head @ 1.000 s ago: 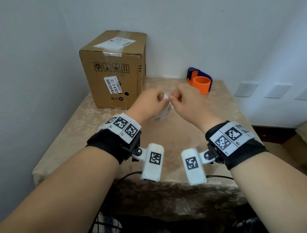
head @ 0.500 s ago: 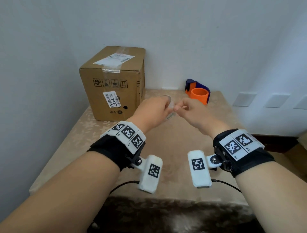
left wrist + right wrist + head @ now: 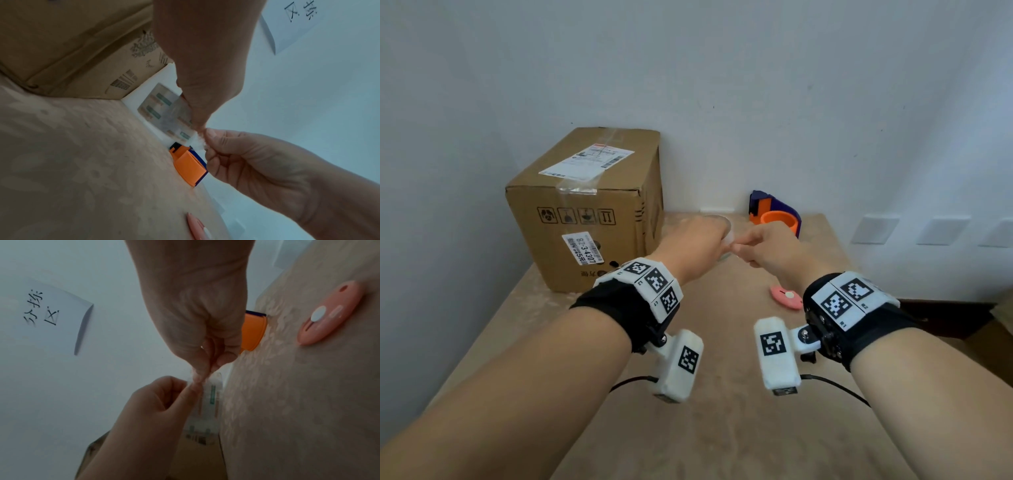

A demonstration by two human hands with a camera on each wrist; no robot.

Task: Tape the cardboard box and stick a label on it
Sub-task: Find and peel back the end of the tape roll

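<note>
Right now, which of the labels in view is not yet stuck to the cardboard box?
The label sheet pinched between the left hand and right hand; the top label and front label lie stuck on the box.

The cardboard box (image 3: 585, 212) was plain brown, printed with a row of black handling symbols and carrying white labels with black barcodes. The table (image 3: 722, 428) was covered in beige cloth with a pale floral pattern. The tape dispenser (image 3: 775, 219) was orange with dark blue parts. The cutter (image 3: 786, 297) was pink with a white round button. The label sheet (image 3: 164, 110) was translucent white with green and tan printed blocks. The wrist bands (image 3: 619, 308) were black, bearing white plates with black square markers.
</note>
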